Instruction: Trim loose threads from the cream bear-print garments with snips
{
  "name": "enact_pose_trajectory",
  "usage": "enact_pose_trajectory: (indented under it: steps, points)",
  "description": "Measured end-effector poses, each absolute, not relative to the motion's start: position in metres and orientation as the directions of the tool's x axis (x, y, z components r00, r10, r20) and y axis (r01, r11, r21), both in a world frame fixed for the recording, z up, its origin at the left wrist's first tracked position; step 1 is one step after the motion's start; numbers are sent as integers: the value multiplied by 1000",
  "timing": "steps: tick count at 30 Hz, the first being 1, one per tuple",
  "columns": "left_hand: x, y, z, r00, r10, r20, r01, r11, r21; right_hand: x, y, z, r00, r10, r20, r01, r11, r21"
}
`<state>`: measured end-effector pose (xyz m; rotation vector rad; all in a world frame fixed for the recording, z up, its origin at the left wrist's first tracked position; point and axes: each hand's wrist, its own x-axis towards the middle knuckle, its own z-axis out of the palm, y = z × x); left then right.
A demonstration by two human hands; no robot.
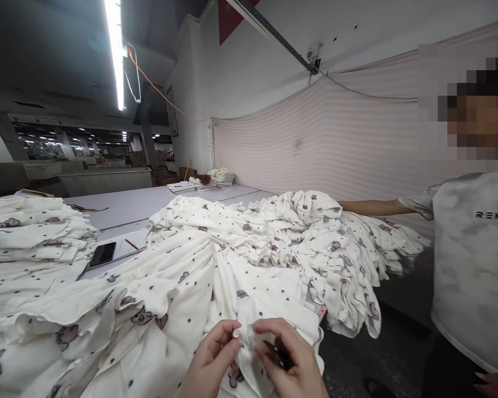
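White fabric (182, 293) printed with small dark dots and purplish cartoon figures spreads across the front of the table. At its near edge, my left hand (216, 356) pinches a gathered bit of this fabric between thumb and fingers. My right hand (292, 356) is closed on the same bit from the other side, its fingers curled, with a dark gap under them. The two hands are close together, the bunched cloth between them. Whatever small detail lies at the fingertips is blurred.
A folded fabric stack (37, 232) stands left, beside a phone (103, 253) and a paper with a red pen (131, 244). More fabric heaps (336, 249) lie right, where a co-worker (473, 265) stretches an arm towards them. Bundles (219, 177) sit at the back.
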<state>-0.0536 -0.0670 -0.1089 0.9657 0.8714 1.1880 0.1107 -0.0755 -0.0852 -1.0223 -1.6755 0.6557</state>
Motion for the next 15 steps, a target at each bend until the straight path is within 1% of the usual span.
enact_pose_trajectory:
  steps: [3,6,12,13,15]
  points:
    - [-56,-68,-107,185,982,-25,-360,92,928,104,-73,-93,-134,833,537,343,548,-763]
    - [-58,-68,-106,189,982,22,-246,25,969,97,-70,-98,-124,838,532,365,537,-761]
    - [-62,-67,-100,161,985,61,-56,-52,997,82,-67,-95,5,885,465,345,435,-832]
    - [-63,-66,-99,148,988,50,-44,-43,998,81,-67,-94,19,893,449,334,418,-845]
    - [-65,-64,-97,128,992,12,-90,-1,996,82,-67,-93,40,904,426,300,396,-868]
